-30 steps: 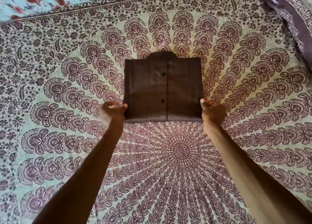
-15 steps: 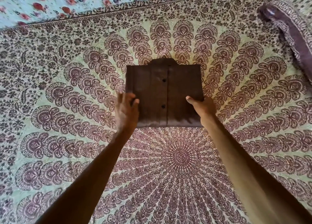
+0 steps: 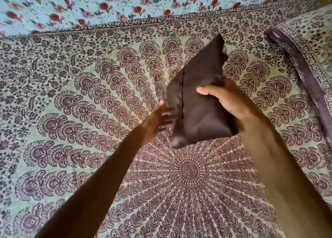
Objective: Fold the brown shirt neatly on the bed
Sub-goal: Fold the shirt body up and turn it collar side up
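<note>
My right hand [image 3: 231, 105] pinches the folded brown shirt [image 3: 201, 97], thumb on top, fingers underneath. My left hand [image 3: 158, 119], fingers spread and blurred, touches its left edge. The smooth, dark rectangular bundle slants over the bed [image 3: 89, 112] with its mandala-printed cover.

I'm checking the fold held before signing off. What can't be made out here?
Head view: right hand, fingers hidden behind the brown shirt; only the thumb shows.
Head view: left hand, motion-blurred; contact with the shirt unclear.
Head view: shirt's lower corner, blurred; its underside faces away.
Head view: purple-bordered cloth, cut off by the right edge.
</note>
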Motion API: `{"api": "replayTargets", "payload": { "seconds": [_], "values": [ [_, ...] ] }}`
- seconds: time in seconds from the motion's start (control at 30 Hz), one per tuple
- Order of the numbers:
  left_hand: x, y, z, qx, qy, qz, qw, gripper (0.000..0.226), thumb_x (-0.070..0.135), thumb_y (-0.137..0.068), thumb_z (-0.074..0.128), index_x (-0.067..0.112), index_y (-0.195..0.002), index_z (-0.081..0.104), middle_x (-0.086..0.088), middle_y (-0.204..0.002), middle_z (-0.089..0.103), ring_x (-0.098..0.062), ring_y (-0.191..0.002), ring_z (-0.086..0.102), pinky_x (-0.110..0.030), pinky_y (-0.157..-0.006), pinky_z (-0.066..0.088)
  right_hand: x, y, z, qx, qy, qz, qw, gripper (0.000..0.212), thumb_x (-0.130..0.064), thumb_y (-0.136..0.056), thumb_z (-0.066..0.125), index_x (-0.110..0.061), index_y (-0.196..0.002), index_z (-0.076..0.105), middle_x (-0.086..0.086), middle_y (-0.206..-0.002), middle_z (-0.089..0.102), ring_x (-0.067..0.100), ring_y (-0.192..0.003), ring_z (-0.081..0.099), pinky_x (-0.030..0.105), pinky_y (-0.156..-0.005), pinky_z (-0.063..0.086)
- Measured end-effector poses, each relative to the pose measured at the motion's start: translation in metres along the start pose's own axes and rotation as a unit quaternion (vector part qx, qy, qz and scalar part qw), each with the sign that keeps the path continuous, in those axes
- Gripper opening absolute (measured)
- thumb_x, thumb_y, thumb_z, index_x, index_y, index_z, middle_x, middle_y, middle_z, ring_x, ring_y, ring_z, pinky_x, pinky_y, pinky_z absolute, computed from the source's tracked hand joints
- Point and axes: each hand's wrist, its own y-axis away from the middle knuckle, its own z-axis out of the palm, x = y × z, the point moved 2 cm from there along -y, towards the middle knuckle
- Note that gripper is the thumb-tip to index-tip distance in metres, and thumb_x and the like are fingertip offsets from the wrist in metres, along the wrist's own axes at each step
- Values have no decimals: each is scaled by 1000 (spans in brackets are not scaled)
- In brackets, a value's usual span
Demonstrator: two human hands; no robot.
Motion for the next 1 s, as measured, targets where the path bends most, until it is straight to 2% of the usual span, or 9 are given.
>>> {"api": "replayTargets", "payload": {
  "seconds": [0.17, 0.3, 0.4, 0.5, 0.6, 0.67, 0.8, 0.9, 1.0],
  "values": [
    [-34, 26, 0, -35, 220, -51, 974, 66, 58, -98, 15, 10, -110, 58, -8, -89, 71, -20, -80, 68, -32, -75, 52, -17, 50, 63, 68, 399, -103, 909, 22, -29, -83, 63, -17, -100, 56, 1, -91, 69, 21, -82, 66, 24, -57, 40],
    [-74, 36, -51, 84, 283, -30, 955, 69, 58, -98, 15, 8, -120, 58, -18, -113, 66, -30, -105, 60, -46, -93, 46, 73, 31, 127, 23, 475, -88, 875, 35, -24, -84, 61, -11, -114, 48, 11, -111, 61, 34, -90, 67, 38, -75, 57],
    [-128, 14, -109, 218, 233, -12, 948, 82, 72, -90, 12, 15, -119, 63, -14, -101, 67, -28, -95, 57, -54, -85, 48, 146, 18, 165, -28, 523, -75, 848, 49, -19, -86, 62, -9, -128, 40, 17, -130, 49, 36, -94, 66, 42, -77, 56],
    [-100, 57, -105, 208, 220, -47, 952, 65, 61, -96, 25, 8, -98, 62, -8, -75, 67, -22, -71, 60, -33, -67, 47, 185, 19, 192, -55, 534, -85, 840, 52, -12, -85, 61, -9, -131, 37, 24, -147, 31, 38, -97, 64, 42, -78, 52],
    [-88, 64, -111, 257, 138, -13, 956, 46, 52, -96, 41, 10, -99, 60, -9, -86, 66, -21, -78, 62, -32, -63, 49, 198, 22, 202, -71, 528, -79, 842, 52, -17, -87, 62, -9, -132, 38, 25, -155, 16, 38, -103, 62, 40, -83, 53],
    [-85, 63, -115, 279, 43, -25, 959, 42, 51, -86, 61, 12, -102, 60, -13, -100, 69, -25, -87, 66, -39, -70, 56, 196, 26, 194, -92, 492, -91, 861, 38, -31, -90, 58, -12, -121, 49, 20, -148, 32, 34, -103, 61, 39, -83, 53],
    [-81, 59, -101, 402, -148, -51, 902, 67, 42, -75, 78, 14, -126, 44, -19, -122, 59, -37, -112, 57, -42, -94, 48, 168, 23, 120, 122, 369, -183, 903, 15, -33, -87, 56, -20, -93, 61, -1, -90, 66, 18, -86, 61, 34, -75, 49],
    [-76, 54, -82, 435, -209, 3, 876, 76, 29, -86, 67, 9, -143, 22, -23, -138, 46, -42, -125, 46, -48, -102, 40, 167, -4, 39, 297, 401, -105, 860, 31, -29, -89, 57, -13, -116, 57, 8, -109, 63, 25, -99, 58, 34, -82, 46],
    [-74, 50, -76, 447, -239, 33, 861, 61, 32, -89, 62, 13, -140, 34, -21, -134, 42, -40, -118, 48, -47, -94, 41, 176, -31, 3, 236, 339, -5, 911, 45, -33, -94, 57, -6, -130, 51, 12, -116, 63, 29, -103, 61, 27, -74, 40]
  ]
}}
